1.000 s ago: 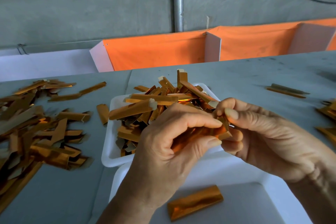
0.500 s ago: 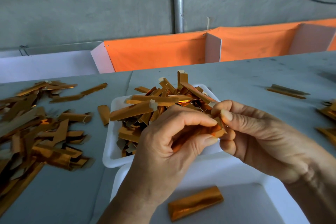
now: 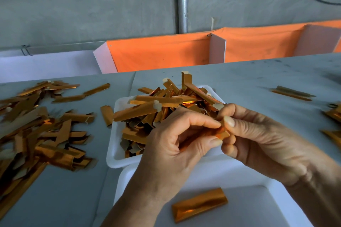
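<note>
Head view: the left hand and the right hand meet above the near edge of the far white tray, both grasping one orange foil strip. The left thumb and forefinger are curled round the strip's body, which runs back into the palm and is largely hidden there. The right thumb and forefinger pinch its exposed end. The strip is off the table, held in the air between the two hands and touching nothing else. The step in hand appears to be forming or folding the end of the strip; whether the fold is complete cannot be told, as the fingers cover the end. The far white tray is heaped with unworked strips, several with pale tabs at one end. The near white tray sits just below the hands and contains one folded orange piece lying flat. A loose spread of strips covers the table on the left. The next move probably calls for pressing the end flat with the right fingertips while the left hand holds the body steady, then letting the piece go over the near white tray beside the folded orange piece.
</note>
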`<action>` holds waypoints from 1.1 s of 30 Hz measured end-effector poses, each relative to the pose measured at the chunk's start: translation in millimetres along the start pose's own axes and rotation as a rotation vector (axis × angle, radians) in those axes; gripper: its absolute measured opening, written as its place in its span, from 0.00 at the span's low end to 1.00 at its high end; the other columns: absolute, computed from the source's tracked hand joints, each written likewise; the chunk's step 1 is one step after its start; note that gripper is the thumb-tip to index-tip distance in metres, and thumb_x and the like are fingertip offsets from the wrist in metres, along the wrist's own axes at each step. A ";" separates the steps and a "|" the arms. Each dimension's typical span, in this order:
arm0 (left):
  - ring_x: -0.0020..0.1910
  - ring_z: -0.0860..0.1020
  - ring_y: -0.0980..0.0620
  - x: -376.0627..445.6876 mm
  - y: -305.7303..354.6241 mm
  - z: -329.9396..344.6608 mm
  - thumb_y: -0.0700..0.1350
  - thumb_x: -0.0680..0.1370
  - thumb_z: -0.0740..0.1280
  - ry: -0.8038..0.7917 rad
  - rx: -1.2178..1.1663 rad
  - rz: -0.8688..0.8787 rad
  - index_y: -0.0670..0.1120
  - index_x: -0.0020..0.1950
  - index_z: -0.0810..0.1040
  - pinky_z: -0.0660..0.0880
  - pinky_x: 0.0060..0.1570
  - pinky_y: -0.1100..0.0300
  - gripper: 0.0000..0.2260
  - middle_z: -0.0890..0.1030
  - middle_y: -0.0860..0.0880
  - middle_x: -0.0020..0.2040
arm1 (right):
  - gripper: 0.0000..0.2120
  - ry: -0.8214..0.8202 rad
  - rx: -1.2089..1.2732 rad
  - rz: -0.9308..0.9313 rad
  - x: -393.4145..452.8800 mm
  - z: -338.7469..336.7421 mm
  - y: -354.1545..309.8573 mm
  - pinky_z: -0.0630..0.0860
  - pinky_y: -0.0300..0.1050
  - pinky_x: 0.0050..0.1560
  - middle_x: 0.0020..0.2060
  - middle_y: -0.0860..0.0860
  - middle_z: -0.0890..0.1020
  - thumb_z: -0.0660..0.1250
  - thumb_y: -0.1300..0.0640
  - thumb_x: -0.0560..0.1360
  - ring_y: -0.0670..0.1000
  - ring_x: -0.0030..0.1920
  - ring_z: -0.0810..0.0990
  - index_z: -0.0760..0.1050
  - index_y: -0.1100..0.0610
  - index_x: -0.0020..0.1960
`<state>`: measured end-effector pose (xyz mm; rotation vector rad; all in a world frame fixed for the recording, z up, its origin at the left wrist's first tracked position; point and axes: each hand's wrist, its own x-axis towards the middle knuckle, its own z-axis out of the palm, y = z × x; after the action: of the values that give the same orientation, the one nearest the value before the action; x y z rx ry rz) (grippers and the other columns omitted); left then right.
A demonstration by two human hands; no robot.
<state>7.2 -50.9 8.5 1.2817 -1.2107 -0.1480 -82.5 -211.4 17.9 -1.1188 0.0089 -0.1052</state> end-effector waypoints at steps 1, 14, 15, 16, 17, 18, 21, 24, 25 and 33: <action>0.53 0.81 0.44 -0.4 -0.2 0.4 0.43 0.74 0.70 -0.010 -0.018 -0.013 0.46 0.52 0.78 0.78 0.52 0.56 0.08 0.81 0.47 0.51 | 0.16 0.003 0.022 0.003 -0.2 -0.5 0.4 0.78 0.38 0.31 0.29 0.52 0.77 0.83 0.53 0.56 0.45 0.27 0.77 0.80 0.57 0.38; 0.58 0.78 0.52 -4.8 -6.5 -8.8 0.59 0.66 0.71 -0.097 0.114 -0.292 0.53 0.48 0.79 0.75 0.57 0.48 0.15 0.82 0.54 0.51 | 0.15 -0.047 -0.122 0.153 3.0 -13.0 6.1 0.75 0.37 0.30 0.28 0.53 0.77 0.82 0.53 0.60 0.47 0.27 0.75 0.80 0.57 0.38; 0.58 0.77 0.53 -4.8 -6.9 -9.3 0.60 0.66 0.70 -0.058 0.137 -0.296 0.53 0.47 0.79 0.75 0.57 0.48 0.16 0.81 0.55 0.51 | 0.15 -0.045 -0.165 0.191 2.7 -14.4 6.8 0.74 0.37 0.29 0.28 0.52 0.77 0.81 0.53 0.61 0.46 0.27 0.74 0.80 0.58 0.40; 0.57 0.78 0.55 -4.7 -7.8 -10.1 0.61 0.67 0.68 0.010 0.177 -0.287 0.52 0.47 0.79 0.75 0.57 0.48 0.17 0.81 0.56 0.51 | 0.14 -0.030 -0.218 0.223 2.7 -14.9 6.8 0.73 0.37 0.29 0.28 0.51 0.76 0.80 0.52 0.62 0.46 0.26 0.72 0.81 0.57 0.42; 0.56 0.78 0.56 -4.5 -8.8 -11.1 0.62 0.68 0.66 0.091 0.231 -0.271 0.51 0.47 0.79 0.76 0.56 0.49 0.17 0.82 0.57 0.49 | 0.12 0.015 -0.274 0.237 3.0 -15.0 6.1 0.71 0.37 0.28 0.28 0.50 0.75 0.78 0.52 0.64 0.46 0.26 0.70 0.82 0.57 0.44; 0.55 0.79 0.57 -4.3 -10.1 -12.0 0.63 0.70 0.65 0.169 0.284 -0.253 0.51 0.47 0.79 0.77 0.54 0.51 0.17 0.82 0.57 0.48 | 0.10 0.091 -0.318 0.219 3.3 -14.8 4.6 0.70 0.37 0.26 0.27 0.50 0.73 0.76 0.52 0.65 0.45 0.25 0.69 0.82 0.56 0.43; 0.50 0.80 0.58 -3.6 -13.9 -13.8 0.58 0.74 0.64 0.397 0.384 -0.217 0.49 0.48 0.80 0.78 0.49 0.59 0.14 0.82 0.56 0.45 | 0.04 0.351 -0.418 0.017 6.8 -10.8 -1.4 0.70 0.34 0.27 0.26 0.50 0.73 0.71 0.54 0.66 0.45 0.26 0.70 0.82 0.54 0.38; 0.49 0.80 0.58 -1.9 -20.2 -16.1 0.49 0.76 0.65 0.532 0.485 -0.210 0.47 0.50 0.80 0.76 0.46 0.68 0.09 0.80 0.56 0.47 | 0.05 0.501 -0.902 -0.151 24.0 -0.2 3.2 0.75 0.34 0.36 0.32 0.45 0.80 0.70 0.56 0.73 0.43 0.33 0.78 0.81 0.48 0.39; 0.50 0.79 0.57 -1.5 -22.1 -16.2 0.46 0.77 0.65 0.560 0.517 -0.219 0.47 0.51 0.80 0.75 0.46 0.69 0.06 0.79 0.57 0.48 | 0.07 0.492 -1.153 -0.193 31.9 5.5 6.7 0.74 0.32 0.39 0.38 0.42 0.81 0.69 0.56 0.74 0.42 0.38 0.79 0.81 0.44 0.43; 0.50 0.72 0.61 0.0 -22.8 -6.6 0.39 0.77 0.65 0.480 0.787 -0.254 0.50 0.57 0.79 0.69 0.47 0.76 0.11 0.76 0.56 0.53 | 0.16 0.102 -1.816 -0.045 89.5 18.7 21.6 0.76 0.48 0.58 0.58 0.47 0.78 0.64 0.59 0.77 0.51 0.59 0.76 0.75 0.49 0.63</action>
<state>23.8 -54.9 -8.0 2.0080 -0.6871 0.4787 9.4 -193.2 10.7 -2.9260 0.2036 -0.1992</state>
